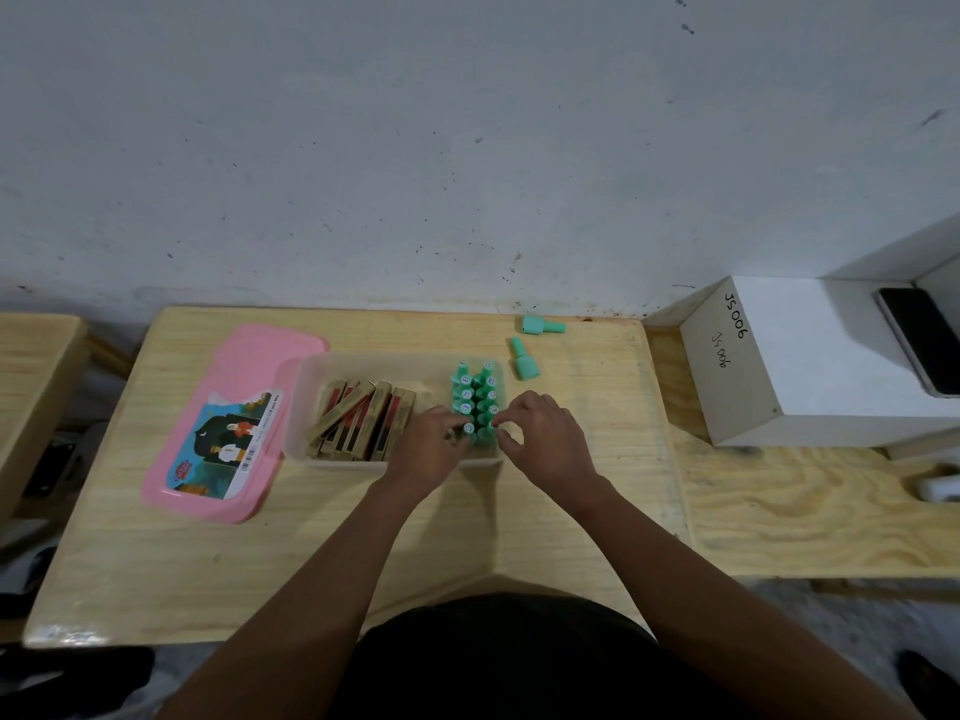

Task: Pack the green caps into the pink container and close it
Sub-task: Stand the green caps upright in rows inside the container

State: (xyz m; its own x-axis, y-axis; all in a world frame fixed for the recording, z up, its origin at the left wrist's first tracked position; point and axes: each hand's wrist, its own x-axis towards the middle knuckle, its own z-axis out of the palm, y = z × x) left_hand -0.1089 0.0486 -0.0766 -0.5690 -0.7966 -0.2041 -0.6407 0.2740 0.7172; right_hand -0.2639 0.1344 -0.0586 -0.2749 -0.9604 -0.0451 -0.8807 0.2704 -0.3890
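A clear plastic container [317, 371] sits mid-table. Its pink lid [244, 366] with a picture label lies flat to the left of it. Several green caps [478, 394] stand upright in two rows at the container's right end. My left hand [431, 449] pinches the nearest cap of the left row. My right hand [545, 439] has its fingertips on the nearest cap of the right row. Two more green caps lie loose on the table behind the container, one [524, 360] close to it and one [541, 325] near the wall.
Several tan and red flat boxes [358, 415] fill the container's left part. A white box [810, 366] marked JS006 stands at the right with a dark phone [919, 340] on it. The wall runs along the table's far edge. A second wooden table [31, 376] is at the left.
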